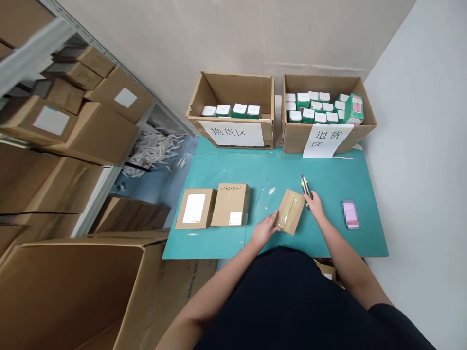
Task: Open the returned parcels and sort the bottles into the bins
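My left hand (266, 228) grips the lower left edge of a small taped cardboard box (291, 211), which is tilted at an angle over the table. Clear tape runs along the box's upper face. In my right hand (314, 204) is a yellow and black utility knife (305, 186), its tip pointing up and away from me. The fingers of that hand are close to the box's right corner; whether they touch it I cannot tell. Two more closed cardboard boxes, one with a large white label (194, 209) and one with handwriting (229, 204), rest to the left.
At the back of the green table (262, 167) stand two open cartons with paper signs, the left carton (237, 133) and the right carton (295, 138), both holding green-and-white boxes. A phone-like pink item (350, 214) lies right. Shelved boxes (91, 131) and a large open carton (153, 287) flank the left.
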A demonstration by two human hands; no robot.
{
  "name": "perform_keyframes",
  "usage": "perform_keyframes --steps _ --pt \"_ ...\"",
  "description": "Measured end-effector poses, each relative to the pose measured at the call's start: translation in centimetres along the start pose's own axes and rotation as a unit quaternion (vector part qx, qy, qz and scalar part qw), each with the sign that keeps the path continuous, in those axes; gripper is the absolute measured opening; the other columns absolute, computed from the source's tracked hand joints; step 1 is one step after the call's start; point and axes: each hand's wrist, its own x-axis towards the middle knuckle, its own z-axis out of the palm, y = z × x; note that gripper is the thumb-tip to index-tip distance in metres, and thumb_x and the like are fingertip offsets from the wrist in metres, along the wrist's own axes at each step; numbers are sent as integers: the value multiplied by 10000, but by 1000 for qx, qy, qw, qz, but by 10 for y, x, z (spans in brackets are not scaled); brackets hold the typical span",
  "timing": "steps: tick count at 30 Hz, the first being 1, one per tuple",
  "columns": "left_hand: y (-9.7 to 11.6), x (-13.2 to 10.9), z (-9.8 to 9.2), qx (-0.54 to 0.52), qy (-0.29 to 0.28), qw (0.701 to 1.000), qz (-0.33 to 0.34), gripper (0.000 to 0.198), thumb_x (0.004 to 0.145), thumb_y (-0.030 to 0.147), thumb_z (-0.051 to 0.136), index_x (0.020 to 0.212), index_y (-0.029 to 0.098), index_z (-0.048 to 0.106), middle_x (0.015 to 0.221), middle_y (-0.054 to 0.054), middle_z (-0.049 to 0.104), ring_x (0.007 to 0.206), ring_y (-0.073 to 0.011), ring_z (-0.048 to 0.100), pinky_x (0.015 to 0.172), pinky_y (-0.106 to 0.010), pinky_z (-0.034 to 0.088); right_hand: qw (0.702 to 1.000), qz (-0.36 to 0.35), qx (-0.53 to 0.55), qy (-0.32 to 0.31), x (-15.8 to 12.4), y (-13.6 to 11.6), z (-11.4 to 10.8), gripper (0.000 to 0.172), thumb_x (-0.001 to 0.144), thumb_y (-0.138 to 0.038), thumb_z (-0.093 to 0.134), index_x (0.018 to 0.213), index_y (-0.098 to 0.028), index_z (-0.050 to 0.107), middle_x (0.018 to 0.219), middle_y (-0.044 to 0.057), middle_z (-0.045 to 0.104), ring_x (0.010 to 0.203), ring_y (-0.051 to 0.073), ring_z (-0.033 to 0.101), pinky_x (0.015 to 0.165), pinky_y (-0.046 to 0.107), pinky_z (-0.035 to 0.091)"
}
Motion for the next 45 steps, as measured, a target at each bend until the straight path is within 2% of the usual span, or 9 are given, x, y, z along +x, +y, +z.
perform_keyframes --steps 4,7,9,11,15,19,24,30,45 --pt "-26 19 -16 -30 47 997 -49 709 926 344 655 1569 280 363 1370 -121 645 1162 -296 681 902 -373 572 998 39 11 46 -57 28 -24 559 793 -660 589 1077 -179 608 833 29 672 759 202 654 639 281 492" --pt "-35 35 -31 -76 56 992 -87 636 974 253 540 1579 287 347 1284 -102 698 1061 -252 725 878 -358 584 994 81 65 40 -100 40 -22 542 800 -650 612 1087 -191 596 902 54 693 767 202 682 620 278 514" --pt "-32 40 -38 -71 65 992 -86 601 994 242 477 1580 270 346 1339 -105 672 1105 -246 711 908 -361 581 989 96 112 27 -119 42 -16 524 798 -633 630 1092 -202 585 965 71 704 793 201 694 633 283 536" --pt "-24 39 -41 -26 77 996 -36 598 987 285 507 1568 253 371 1483 -117 564 1271 -278 621 1008 -396 545 983 110 142 28 -127 41 -15 517 792 -617 640 1099 -206 572 944 64 702 745 188 687 616 288 546" --pt "-6 31 -36 79 33 991 102 815 854 386 738 1566 256 362 1647 -141 331 1528 -357 287 1207 -536 330 984 134 112 20 -127 41 -35 620 729 -595 676 1187 -195 558 764 -6 656 527 148 591 446 259 474" --pt "-3 34 -29 115 -20 984 135 1005 782 391 812 1605 233 256 1675 -183 236 1565 -371 148 1232 -579 239 986 149 55 -44 -127 42 -63 763 708 -539 687 1378 -209 530 726 -27 661 458 136 557 374 238 423" --pt "-12 46 -32 121 -35 981 149 1067 775 434 803 1622 240 184 1682 -185 210 1568 -365 127 1237 -565 225 982 156 39 -101 -130 43 -81 738 749 -411 694 1452 -243 540 732 -28 682 425 106 538 349 210 403" --pt "-12 57 -38 130 -48 976 166 1153 672 471 874 1604 213 245 1658 -211 264 1558 -391 167 1243 -567 199 977 153 38 -142 -120 41 -93 743 782 -340 688 1497 -247 510 709 -43 668 419 95 531 340 195 400" --pt "-9 61 -43 110 -29 976 188 1107 666 534 831 1567 155 312 1519 -227 434 1449 -423 364 1224 -552 247 970 156 -6 -186 -114 35 -101 732 803 -295 679 1513 -282 499 550 -88 594 360 92 469 337 190 370"
